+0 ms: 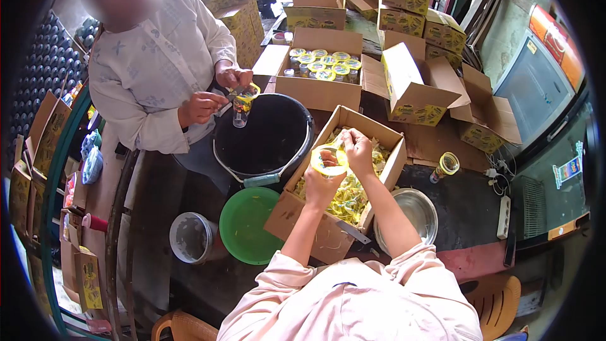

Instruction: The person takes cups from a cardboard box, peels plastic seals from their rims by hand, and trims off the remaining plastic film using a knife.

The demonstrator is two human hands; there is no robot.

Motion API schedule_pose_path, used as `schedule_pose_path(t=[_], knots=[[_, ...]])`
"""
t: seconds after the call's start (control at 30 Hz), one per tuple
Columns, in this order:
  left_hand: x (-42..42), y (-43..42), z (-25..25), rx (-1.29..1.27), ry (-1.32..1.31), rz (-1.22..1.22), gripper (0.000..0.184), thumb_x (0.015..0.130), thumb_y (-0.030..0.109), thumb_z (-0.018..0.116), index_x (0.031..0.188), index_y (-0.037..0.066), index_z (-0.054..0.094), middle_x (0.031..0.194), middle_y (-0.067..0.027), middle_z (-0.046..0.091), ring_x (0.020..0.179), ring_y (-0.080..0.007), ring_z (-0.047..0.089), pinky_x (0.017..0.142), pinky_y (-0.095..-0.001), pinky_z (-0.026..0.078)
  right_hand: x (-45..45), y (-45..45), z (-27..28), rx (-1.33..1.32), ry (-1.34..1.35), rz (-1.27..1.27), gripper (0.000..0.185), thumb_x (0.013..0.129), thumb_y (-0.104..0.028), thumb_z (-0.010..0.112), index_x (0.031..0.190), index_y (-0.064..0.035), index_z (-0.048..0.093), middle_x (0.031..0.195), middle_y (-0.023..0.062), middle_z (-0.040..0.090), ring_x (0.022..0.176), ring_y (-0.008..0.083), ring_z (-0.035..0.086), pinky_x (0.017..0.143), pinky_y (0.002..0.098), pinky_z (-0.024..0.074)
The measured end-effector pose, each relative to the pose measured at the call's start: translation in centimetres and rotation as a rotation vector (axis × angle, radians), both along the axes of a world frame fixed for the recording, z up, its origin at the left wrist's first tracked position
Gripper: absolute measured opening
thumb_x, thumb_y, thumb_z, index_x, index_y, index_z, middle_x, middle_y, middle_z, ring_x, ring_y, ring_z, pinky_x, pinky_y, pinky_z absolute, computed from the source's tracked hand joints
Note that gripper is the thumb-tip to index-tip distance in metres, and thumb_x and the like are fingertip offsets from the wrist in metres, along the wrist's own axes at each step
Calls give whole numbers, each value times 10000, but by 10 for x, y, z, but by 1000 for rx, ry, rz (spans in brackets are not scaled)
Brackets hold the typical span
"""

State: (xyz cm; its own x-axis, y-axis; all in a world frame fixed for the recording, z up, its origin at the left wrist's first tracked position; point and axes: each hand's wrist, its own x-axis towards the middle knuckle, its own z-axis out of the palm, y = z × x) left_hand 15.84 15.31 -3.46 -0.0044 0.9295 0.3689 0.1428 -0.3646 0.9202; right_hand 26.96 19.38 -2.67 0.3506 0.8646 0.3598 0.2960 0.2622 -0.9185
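Note:
My left hand is wrapped round a clear plastic cup with a yellow rim, tilted so that its round top faces me. At the cup's upper edge, my right hand pinches a bit of yellow film. Both hands are over an open cardboard box filled with yellow and clear plastic scraps. A knife lies on the box's near flap, below my hands. Whether the cup holds anything is hidden by my fingers.
A co-worker at left holds another cup over a black bucket. Nearby stand a green basin, a grey pail, a metal bowl and a lidded cup. Behind is a carton of yellow-lidded cups.

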Motion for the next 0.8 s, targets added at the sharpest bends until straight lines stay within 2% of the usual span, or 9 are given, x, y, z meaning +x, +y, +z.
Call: schedule_pose_path(t=[0.13, 0.23, 0.3, 0.4, 0.43, 0.53, 0.63, 0.77, 0.8], knots=[[3, -1, -3, 8, 1, 42, 362, 643, 67, 748, 940, 22, 547, 768, -45, 608, 685, -122, 617, 643, -251, 501, 1, 3, -7, -42, 34, -42, 249, 903, -143, 514, 711, 14, 544, 532, 62, 471, 518, 70, 385, 487, 281, 345], [8, -9, 2, 54, -69, 112, 365, 643, 70, 750, 940, 24, 541, 770, -33, 600, 673, -116, 605, 636, -244, 493, 11, 16, -20, 9, 3, -229, 274, 910, -157, 509, 689, 4, 516, 521, 48, 449, 507, 79, 395, 479, 283, 341], [2, -15, -5, 18, -38, 123, 376, 638, 73, 751, 941, 29, 533, 764, -37, 599, 672, -126, 612, 631, -249, 492, 45, 28, -30, -61, 168, -135, 299, 927, -182, 501, 683, -10, 515, 517, 38, 485, 475, 90, 430, 474, 279, 361], [-7, -15, -7, -21, -36, 93, 390, 623, 71, 747, 943, 28, 528, 751, -50, 610, 668, -154, 633, 623, -267, 500, 58, 13, -13, -145, -83, 3, 274, 928, -179, 492, 744, 6, 575, 588, 58, 585, 542, 95, 568, 519, 261, 436], [-9, -16, -5, -15, -30, 93, 391, 623, 69, 747, 944, 26, 528, 752, -51, 609, 669, -154, 632, 624, -267, 500, 59, 5, -14, -163, -155, 72, 218, 927, -182, 499, 825, -21, 605, 618, 32, 575, 511, 64, 501, 485, 233, 414], [-11, -17, 2, -22, -12, 89, 405, 620, 71, 754, 953, 22, 530, 779, -57, 607, 696, -154, 625, 646, -271, 502, 66, -6, -39, -137, -529, 179, 169, 851, -109, 572, 977, -20, 639, 714, 82, 615, 626, 92, 544, 586, 257, 462], [-12, -20, 4, 55, 17, 74, 406, 617, 77, 762, 948, 27, 533, 799, -58, 601, 717, -154, 616, 663, -272, 500, 56, -24, -9, -249, -407, 267, 189, 841, -115, 561, 989, -28, 640, 801, 135, 646, 666, 156, 615, 632, 269, 492], [-13, -25, 8, 72, 108, 35, 513, 631, 105, 753, 1050, 13, 473, 919, -104, 555, 817, -225, 591, 731, -333, 486, 51, -20, -4, -283, -263, 246, 181, 840, -132, 587, 961, -12, 646, 739, 110, 649, 606, 141, 587, 603, 279, 479], [-14, -27, 9, 24, 151, 9, 585, 632, 119, 747, 1107, 9, 423, 991, -139, 522, 916, -288, 556, 809, -384, 453, 50, -22, -1, -179, -259, 257, 181, 842, -150, 594, 922, 4, 644, 748, 106, 636, 582, 143, 556, 567, 297, 459]])
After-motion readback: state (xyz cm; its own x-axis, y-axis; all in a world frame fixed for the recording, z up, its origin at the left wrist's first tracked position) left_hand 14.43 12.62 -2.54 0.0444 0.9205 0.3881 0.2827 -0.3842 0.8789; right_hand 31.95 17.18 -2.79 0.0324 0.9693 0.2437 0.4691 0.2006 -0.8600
